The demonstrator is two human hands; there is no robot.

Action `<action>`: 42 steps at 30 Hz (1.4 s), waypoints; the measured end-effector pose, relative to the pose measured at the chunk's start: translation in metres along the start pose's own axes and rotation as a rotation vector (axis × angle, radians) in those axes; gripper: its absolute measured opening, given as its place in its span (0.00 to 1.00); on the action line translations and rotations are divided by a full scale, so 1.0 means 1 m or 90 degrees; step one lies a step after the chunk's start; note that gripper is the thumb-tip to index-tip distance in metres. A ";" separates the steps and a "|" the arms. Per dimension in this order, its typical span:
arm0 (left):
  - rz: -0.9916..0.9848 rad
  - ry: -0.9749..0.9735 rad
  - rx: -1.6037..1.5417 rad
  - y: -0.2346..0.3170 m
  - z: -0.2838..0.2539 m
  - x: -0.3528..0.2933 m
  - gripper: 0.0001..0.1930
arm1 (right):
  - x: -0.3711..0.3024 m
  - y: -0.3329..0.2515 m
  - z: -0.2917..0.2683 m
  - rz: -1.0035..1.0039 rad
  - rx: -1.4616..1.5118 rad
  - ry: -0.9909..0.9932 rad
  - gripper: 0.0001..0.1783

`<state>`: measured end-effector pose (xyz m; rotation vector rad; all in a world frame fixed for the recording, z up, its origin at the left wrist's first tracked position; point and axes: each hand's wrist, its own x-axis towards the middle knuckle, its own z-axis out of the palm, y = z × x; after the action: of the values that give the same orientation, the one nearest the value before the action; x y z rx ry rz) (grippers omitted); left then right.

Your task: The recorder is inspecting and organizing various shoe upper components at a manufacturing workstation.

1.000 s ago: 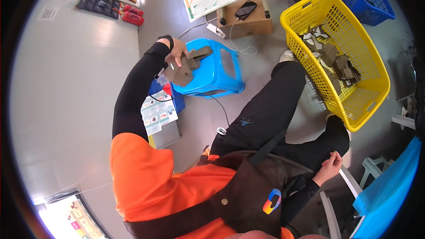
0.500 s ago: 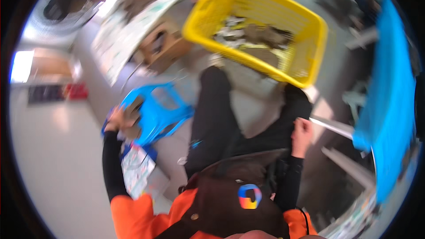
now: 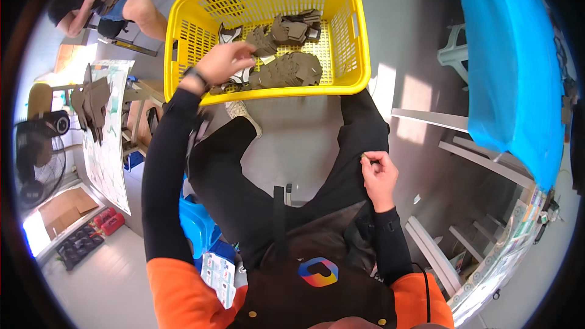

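Observation:
A yellow plastic basket (image 3: pixel 268 92) with slotted walls stands in front of my knees. Inside lie stacks of flat grey-brown pieces (image 3: pixel 286 71), which look like cut cloth, with some white bits among them. My left hand (image 3: pixel 224 63) reaches over the basket's near left side, close to the pieces. Its fingers are bent and apart, and nothing shows in them. Near my right thigh, my right hand (image 3: pixel 379 173) is closed with thumb and fingertips pinched together. A tiny thing may be at the fingertips, too small to name.
At the left, a blue plastic stool (image 3: pixel 196 222) stands beside my leg, with a printed sheet (image 3: pixel 218 277) near it. A fan (image 3: pixel 41 161) and a board with brown pieces (image 3: pixel 92 102) are farther left. Another person (image 3: pixel 116 0) sits at the far left. Blue sheeting (image 3: pixel 518 79) hangs at the right.
My left hand has left the brown pieces at the blue stool and moved up and right over the basket. My right hand stays by my thigh. The view has turned left.

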<state>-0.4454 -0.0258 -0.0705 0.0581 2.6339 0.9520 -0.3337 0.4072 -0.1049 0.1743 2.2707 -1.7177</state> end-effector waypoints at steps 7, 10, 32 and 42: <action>-0.230 -0.349 0.237 -0.085 0.126 0.157 0.28 | -0.005 -0.016 -0.011 -0.021 -0.085 0.026 0.07; -0.224 -0.385 0.194 -0.097 0.182 0.183 0.33 | -0.005 -0.019 -0.016 -0.034 -0.114 0.027 0.09; -0.224 -0.081 -0.580 -0.055 0.153 0.180 0.10 | -0.001 -0.031 -0.015 -0.043 -0.121 -0.021 0.11; 0.016 -0.115 -1.165 0.113 0.107 -0.059 0.25 | -0.004 -0.057 -0.029 -0.013 0.648 -0.172 0.08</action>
<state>-0.3636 0.1186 -0.0588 -0.2413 0.7972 2.6361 -0.3492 0.4196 -0.0442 0.1063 1.0499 -2.5480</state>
